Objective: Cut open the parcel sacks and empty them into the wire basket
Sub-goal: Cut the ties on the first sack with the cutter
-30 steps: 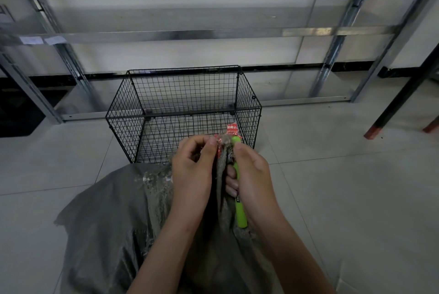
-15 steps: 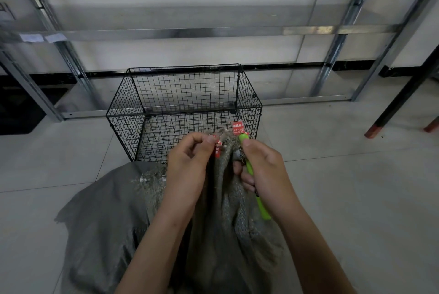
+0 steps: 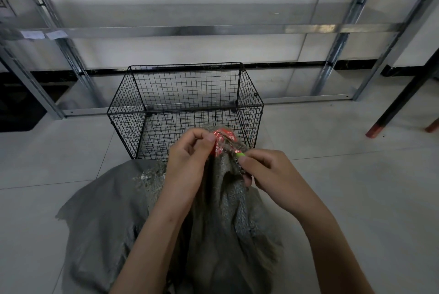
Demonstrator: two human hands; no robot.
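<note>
Closest in, the sack (image 3: pixel 107 222) lies slumped on the floor (image 3: pixel 356 198) under both forearms. Its long axis runs straight away from the person, and its gathered neck is lifted at the far end. Both hands meet at that neck. The left hand (image 3: pixel 187 163) pinches the bunched weave between thumb and forefinger on the left side of a red tag (image 3: pixel 224 136). The right hand (image 3: pixel 273 172) is curled round a green cutter (image 3: pixel 241 155); only the tip shows past the thumb, pointing in at the neck just below the tag. Whether a blade is out cannot be told. Both hands are about equally near the tag, one on each side, so the cut looks likely to go across the neck from the right while the left holds it taut.

Just beyond the tag stands the basket (image 3: pixel 133 108), top open and nothing visible inside. The sack's mouth already faces it, so tipping forward should suffice. A metal rack (image 3: pixel 213 31) stands behind.
</note>
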